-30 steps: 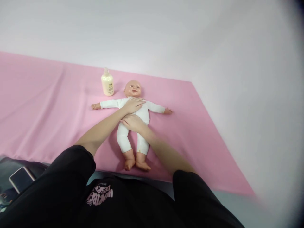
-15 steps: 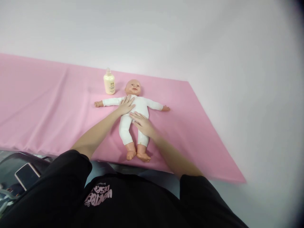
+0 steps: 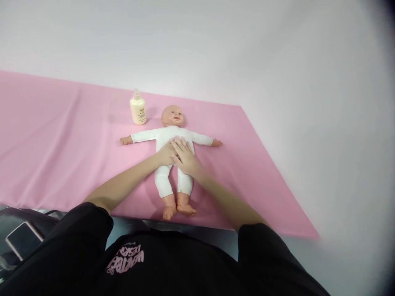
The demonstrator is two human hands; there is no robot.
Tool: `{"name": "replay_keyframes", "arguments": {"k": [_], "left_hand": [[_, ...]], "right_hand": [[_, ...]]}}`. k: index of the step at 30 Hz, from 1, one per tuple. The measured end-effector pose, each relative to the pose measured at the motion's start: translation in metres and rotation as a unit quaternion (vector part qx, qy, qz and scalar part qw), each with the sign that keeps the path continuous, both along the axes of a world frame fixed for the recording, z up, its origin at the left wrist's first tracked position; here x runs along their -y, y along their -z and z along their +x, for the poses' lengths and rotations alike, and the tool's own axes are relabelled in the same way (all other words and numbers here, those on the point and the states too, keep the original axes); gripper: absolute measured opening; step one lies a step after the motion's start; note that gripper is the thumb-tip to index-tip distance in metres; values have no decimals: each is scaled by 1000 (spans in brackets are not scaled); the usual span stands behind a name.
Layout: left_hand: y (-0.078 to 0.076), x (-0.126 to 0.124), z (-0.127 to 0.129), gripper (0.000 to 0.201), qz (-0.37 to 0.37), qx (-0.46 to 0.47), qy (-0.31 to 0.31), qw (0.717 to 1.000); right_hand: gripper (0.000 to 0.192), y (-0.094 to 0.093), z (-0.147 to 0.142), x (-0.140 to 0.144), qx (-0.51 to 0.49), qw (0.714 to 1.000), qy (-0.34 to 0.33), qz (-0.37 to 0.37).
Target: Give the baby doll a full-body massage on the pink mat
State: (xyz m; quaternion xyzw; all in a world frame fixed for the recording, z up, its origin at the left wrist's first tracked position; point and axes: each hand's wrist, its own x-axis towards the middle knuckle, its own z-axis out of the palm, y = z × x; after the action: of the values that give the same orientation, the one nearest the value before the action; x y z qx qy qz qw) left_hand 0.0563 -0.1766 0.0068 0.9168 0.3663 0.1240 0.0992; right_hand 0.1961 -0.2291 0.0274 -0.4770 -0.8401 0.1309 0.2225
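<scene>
A baby doll [image 3: 166, 133] with a white cloth body lies on its back, arms spread wide and bare feet toward me. Flat on the doll's belly rests my left hand [image 3: 167, 154], its fingertips partly covered by the other hand. My right hand [image 3: 187, 159] lies over those fingertips and the belly, fingers stretched out. Neither hand grips anything. Beyond the doll's outstretched arm, on the left, stands a pale yellow pump bottle [image 3: 138, 110] with a clear top.
A pink sheet [image 3: 247, 176] covers the table, with creases on the left. The table meets a pale wall [image 3: 197, 49] at the back. At lower left, a phone [image 3: 24, 240] lies on a dark surface below the table's edge.
My left hand has slid down from the doll's chest to its belly. My right hand has moved slightly up and now overlaps the left fingers. The view has shifted slightly.
</scene>
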Motion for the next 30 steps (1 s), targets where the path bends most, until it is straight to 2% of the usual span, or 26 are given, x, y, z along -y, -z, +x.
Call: {"name": "replay_keyframes", "arguments": {"k": [3, 6, 10, 13, 17, 20, 22, 26, 30], "left_hand": [[13, -11, 4, 49, 2, 28, -24, 999], [13, -17, -7, 42, 3, 58, 15, 998], [5, -19, -27, 31, 29, 133, 111, 984], [2, -20, -32, 22, 24, 178, 103, 978], [2, -23, -32, 37, 20, 241, 85, 967], [1, -25, -33, 41, 18, 260, 85, 962], [0, -26, -36, 40, 7, 272, 60, 960], [0, -28, -42, 40, -6, 285, -45, 957], [2, -32, -46, 45, -3, 267, -114, 957]], "right_hand": [[55, -8, -1, -26, 10, 995, -95, 4], [49, -5, -2, -56, -21, 993, -120, -6], [57, 4, -3, -81, -77, 992, -93, -21], [61, 8, -2, -84, -87, 994, -66, -23], [58, 6, 0, -81, -59, 998, 2, -23], [60, 4, -2, -77, -30, 996, 74, -27], [63, 5, -2, -74, -16, 992, 123, -32], [74, 14, -2, -64, -14, 978, 205, -27], [84, 24, -3, -49, -9, 975, 221, -3]]}}
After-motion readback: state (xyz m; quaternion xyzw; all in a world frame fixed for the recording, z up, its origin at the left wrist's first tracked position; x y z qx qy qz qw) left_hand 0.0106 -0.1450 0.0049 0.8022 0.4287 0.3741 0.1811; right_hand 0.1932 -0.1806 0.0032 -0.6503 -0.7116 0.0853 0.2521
